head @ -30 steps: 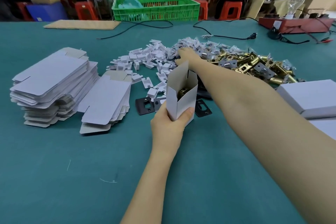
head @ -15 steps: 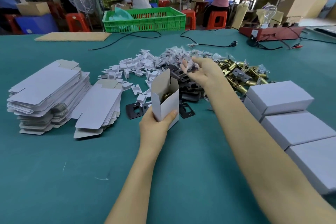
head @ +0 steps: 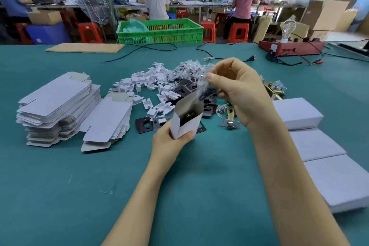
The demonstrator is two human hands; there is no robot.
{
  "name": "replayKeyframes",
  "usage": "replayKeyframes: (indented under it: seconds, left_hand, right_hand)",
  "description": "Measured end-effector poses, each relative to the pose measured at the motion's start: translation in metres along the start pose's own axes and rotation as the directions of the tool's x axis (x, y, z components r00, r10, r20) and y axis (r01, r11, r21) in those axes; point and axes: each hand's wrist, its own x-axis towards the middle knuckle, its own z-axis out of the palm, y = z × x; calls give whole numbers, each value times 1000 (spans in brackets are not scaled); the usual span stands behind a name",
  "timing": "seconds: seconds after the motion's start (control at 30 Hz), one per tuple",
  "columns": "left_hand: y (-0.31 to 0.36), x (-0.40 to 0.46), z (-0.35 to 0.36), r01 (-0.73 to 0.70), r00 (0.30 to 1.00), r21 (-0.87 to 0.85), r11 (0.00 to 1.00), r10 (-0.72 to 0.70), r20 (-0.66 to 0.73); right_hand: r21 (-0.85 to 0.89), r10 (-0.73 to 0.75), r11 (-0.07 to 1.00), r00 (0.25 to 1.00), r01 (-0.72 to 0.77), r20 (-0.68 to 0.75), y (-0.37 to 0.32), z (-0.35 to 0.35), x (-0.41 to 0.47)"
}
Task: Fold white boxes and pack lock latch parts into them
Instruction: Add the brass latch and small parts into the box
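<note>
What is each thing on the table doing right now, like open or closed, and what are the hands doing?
Open box: upright, top open, part inside.
Left hand: grips the box's base.
Right hand: pinches a small clear bag above the box.
Flat boxes: unfolded, stacked.
Finished boxes: closed.

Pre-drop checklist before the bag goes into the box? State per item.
1. Box held by left hand, mouth up: ok.
2. Top flap open, mouth unobstructed: ok.
3. Latch already inside box: ok, brass part visible.
4. Bag pinched by right hand: ok.
5. Bag above the mouth: ok, its lower end hangs near the flap.
6. Bag contents complete: cannot tell, blurred.
</note>
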Motion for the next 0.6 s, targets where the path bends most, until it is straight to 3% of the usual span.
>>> replayKeyframes:
  seconds: [0.13, 0.23, 0.6]
  left_hand:
    - [0, 0, -1, 0, 1000, -1, 1000, 0, 18]
    - [2, 0, -1, 14, 999, -37, 999, -13, 34]
    - [5, -2, 0, 25, 994, -119, 993, -11, 113]
  right_hand:
    - [-278, -128, 942, 966, 190, 226, -2, 6, -3]
    - [-454, -159, 849, 951, 269, 265, 3, 8, -1]
    - [-562, -19, 775, 900, 288, 436, 13, 20, -4]
